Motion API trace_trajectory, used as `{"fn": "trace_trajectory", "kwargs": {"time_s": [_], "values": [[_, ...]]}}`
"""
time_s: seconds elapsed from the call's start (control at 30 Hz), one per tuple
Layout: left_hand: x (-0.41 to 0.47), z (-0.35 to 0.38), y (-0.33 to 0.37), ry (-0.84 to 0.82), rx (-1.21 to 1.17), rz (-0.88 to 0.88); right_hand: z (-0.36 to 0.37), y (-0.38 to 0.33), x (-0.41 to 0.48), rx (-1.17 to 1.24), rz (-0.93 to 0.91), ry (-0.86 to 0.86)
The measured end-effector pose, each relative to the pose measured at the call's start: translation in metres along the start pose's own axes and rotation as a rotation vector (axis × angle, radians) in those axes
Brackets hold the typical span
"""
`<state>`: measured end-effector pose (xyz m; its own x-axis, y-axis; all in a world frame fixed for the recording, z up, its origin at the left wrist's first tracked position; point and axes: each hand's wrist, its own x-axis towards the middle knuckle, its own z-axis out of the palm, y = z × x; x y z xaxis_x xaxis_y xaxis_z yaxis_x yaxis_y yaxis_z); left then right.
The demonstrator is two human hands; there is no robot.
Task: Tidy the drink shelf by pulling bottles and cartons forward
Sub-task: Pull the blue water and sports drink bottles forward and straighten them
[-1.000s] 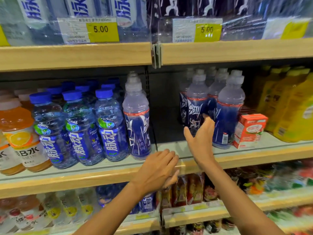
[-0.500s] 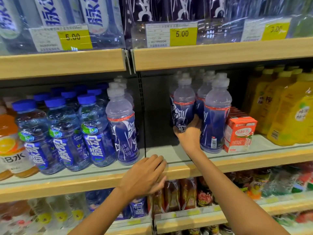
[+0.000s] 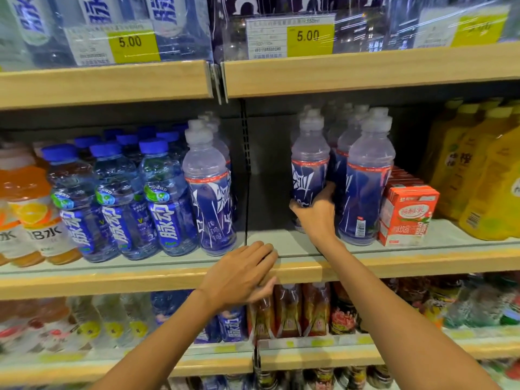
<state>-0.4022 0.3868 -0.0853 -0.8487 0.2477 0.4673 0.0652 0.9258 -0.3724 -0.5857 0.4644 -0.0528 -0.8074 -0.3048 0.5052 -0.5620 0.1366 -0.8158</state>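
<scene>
Right arm stretches up and forward into the middle shelf (image 3: 422, 264), wrist bent back, and the right hand (image 3: 316, 215) wraps the lower part of a purple-labelled bottle (image 3: 309, 164). The grip is closed on it: thumb on the left side, fingers curled behind the label. That bottle stands upright at the left front of its group, set back from the shelf's front lip. Its base is hidden by the hand, so I cannot tell whether it is lifted.

Just to its right stands a matching bottle (image 3: 365, 187), nearer the front, and beside that a red carton (image 3: 408, 218) with more cartons lined up behind. Yellow bottles (image 3: 478, 178) fill the far right.

Left arm comes in low, palm down. The left hand (image 3: 239, 277) rests on the wooden front lip where the two bays meet, fingers laid nearly straight over the top, thumb tucked below; its grip is open, holding nothing.

In the left bay, blue-capped bottles (image 3: 118, 198) crowd the front beside a clear-capped bottle (image 3: 208, 198), with orange drinks (image 3: 25, 215) at the edge.
</scene>
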Motion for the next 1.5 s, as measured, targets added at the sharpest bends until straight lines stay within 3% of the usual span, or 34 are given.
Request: {"fn": "trace_trajectory", "kwargs": {"time_s": [0.1,0.17,0.3,0.47,0.57,0.83,0.97,1.07,1.13,1.23,1.3,1.4,1.5], "values": [[0.001,-0.008,0.003,-0.010,-0.072,-0.065,-0.011,-0.004,-0.010,0.032,-0.016,-0.043],[0.005,-0.015,0.007,0.056,-0.215,-0.230,-0.020,-0.009,-0.020,0.081,0.015,-0.082],[0.027,-0.041,0.014,0.328,-0.788,-0.713,-0.040,-0.025,-0.045,0.168,0.012,-0.171],[0.076,-0.085,0.004,0.490,-1.413,-0.871,-0.057,-0.049,-0.075,0.214,-0.042,-0.344],[0.090,-0.102,0.009,0.533,-1.525,-0.932,-0.055,-0.059,-0.094,0.281,-0.049,-0.421],[0.086,-0.113,0.014,0.689,-1.537,-1.089,-0.052,-0.065,-0.118,0.313,-0.065,-0.535],[0.076,-0.121,0.000,0.574,-1.735,-1.132,-0.058,-0.054,-0.107,0.678,0.232,-0.774],[0.069,-0.120,-0.010,0.432,-2.013,-0.962,-0.058,-0.041,-0.109,0.983,0.471,-1.041],[0.068,-0.118,-0.011,0.399,-2.240,-0.801,-0.052,-0.037,-0.115,1.170,0.505,-1.219],[0.068,-0.113,-0.011,0.322,-2.475,-0.540,-0.043,-0.045,-0.127,1.302,0.405,-1.400],[0.068,-0.110,-0.010,0.278,-2.533,-0.460,-0.043,-0.051,-0.131,1.319,0.434,-1.389],[0.066,-0.109,-0.010,0.280,-2.538,-0.509,-0.047,-0.052,-0.133,1.309,0.459,-1.296],[0.066,-0.115,-0.011,0.353,-2.239,-0.698,-0.054,-0.055,-0.133,1.164,0.423,-1.067]]}}
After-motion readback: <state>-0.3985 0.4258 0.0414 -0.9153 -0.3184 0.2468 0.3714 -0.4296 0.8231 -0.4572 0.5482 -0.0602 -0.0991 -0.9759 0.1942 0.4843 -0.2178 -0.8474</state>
